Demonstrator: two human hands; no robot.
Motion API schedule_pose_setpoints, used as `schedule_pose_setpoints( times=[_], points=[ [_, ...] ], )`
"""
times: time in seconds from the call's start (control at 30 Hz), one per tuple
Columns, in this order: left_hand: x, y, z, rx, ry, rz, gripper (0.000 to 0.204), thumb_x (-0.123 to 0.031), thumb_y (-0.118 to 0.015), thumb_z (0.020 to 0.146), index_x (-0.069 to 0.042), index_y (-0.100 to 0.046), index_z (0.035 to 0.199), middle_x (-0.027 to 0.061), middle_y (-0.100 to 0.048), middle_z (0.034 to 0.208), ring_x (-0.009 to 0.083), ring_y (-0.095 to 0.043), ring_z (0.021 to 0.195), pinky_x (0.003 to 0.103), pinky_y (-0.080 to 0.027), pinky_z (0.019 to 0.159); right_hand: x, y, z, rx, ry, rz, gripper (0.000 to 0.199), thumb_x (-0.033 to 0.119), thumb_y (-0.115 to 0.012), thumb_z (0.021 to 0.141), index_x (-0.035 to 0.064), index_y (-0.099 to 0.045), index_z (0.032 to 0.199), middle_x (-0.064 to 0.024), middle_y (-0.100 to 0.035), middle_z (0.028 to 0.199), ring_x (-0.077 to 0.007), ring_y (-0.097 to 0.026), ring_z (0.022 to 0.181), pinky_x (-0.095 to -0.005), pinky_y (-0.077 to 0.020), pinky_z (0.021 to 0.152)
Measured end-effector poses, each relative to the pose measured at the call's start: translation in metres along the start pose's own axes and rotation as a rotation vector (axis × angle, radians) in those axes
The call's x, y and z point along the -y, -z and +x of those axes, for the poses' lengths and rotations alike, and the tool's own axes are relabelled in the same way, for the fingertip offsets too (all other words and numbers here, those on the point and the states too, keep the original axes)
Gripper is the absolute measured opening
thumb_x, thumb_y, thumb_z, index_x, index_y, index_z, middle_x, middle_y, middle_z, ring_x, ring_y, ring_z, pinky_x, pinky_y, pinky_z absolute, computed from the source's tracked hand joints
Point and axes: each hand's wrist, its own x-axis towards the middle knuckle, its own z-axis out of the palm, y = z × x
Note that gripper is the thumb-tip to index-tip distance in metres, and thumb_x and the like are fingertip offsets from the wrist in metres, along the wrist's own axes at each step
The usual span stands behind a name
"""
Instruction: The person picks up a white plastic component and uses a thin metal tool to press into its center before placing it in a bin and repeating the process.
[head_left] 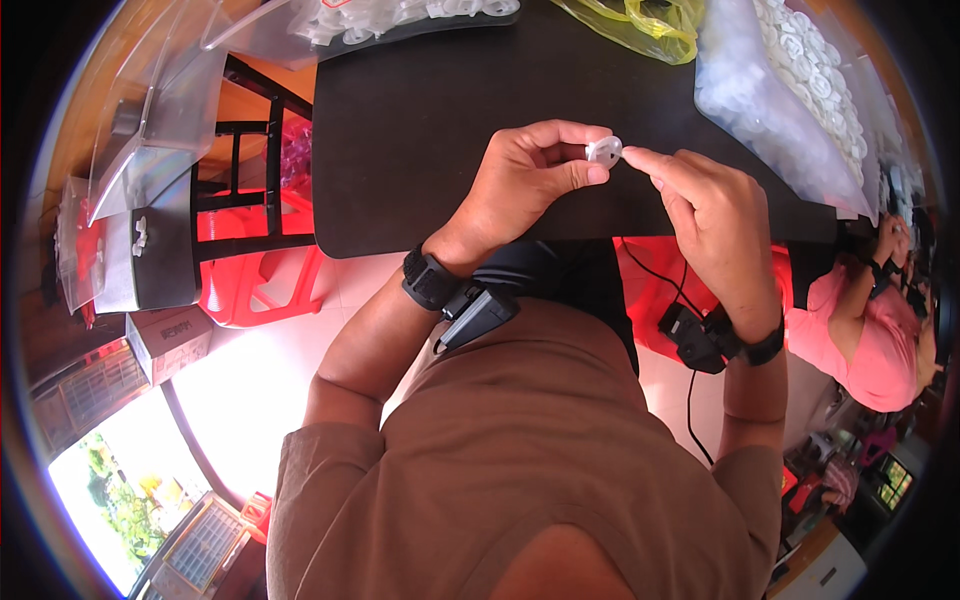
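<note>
A lot gets lost around the rim here: the clear plastic container of small white parts (pixel 430 12) at the top is chopped off by the upper edge, same with the crumpled yellow see-through plastic bag (pixel 650 25) near it, and the big clear plastic bag of round white parts (pixel 740 90) on my right is so bent by the lens that single pieces blur together toward the edge. The person in the pink shirt (pixel 870 340) off to the right is only partly in view, and the window on the lower left is mostly blown out. As for my hands, they're a little apart, with one small round white plastic piece (pixel 604 151) between them, up over the near part of the black rectangular table (pixel 440 120). My left hand (pixel 520 178) has it pinched at its left side, thumb below and forefinger on top, the other fingers mostly hidden behind. My right hand (pixel 715 215) is half curled with the index finger pointing at the piece's right edge; can't tell if the tip touches it or sits just beside it, or whether there's something tiny tucked in those fingers. Both wrists wear black straps with chunky dark gadgets. Writing-wise, there's dark printing on the pale cardboard box (pixel 172 340) down on the left, but it's too small and warped for me to read.
</note>
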Motion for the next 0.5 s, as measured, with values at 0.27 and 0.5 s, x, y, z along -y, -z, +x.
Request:
schedule_pose_setpoints(
  times=[0.27, 0.5],
  points=[
    [0.001, 0.002, 0.004, -0.014, -0.017, -0.069, 0.035, -0.005, -0.070, 0.085, -0.001, -0.060, 0.118, 0.0069, -0.066, 0.105, 0.0128, -0.062, 0.096, 0.028, -0.050, 0.088, 0.003, 0.018, 0.002, -0.036, -0.052, -0.030, 0.030, -0.001, -0.058, 0.080, 0.0129, -0.069, 0.105, -0.0102, -0.061, 0.074, -0.0306, -0.060, 0.063, -0.0383, -0.0467, 0.054],
    [0.002, 0.003, 0.004, -0.004, -0.026, -0.076, 0.034, -0.004, -0.069, 0.085, -0.001, -0.060, 0.117, 0.0064, -0.066, 0.105, 0.0128, -0.062, 0.096, 0.028, -0.050, 0.090, 0.007, 0.012, 0.002, -0.013, 0.000, -0.095, 0.032, 0.000, -0.058, 0.080, 0.0131, -0.068, 0.107, -0.0095, -0.059, 0.072, -0.0294, -0.059, 0.060, -0.0377, -0.0455, 0.052]
  ],
)
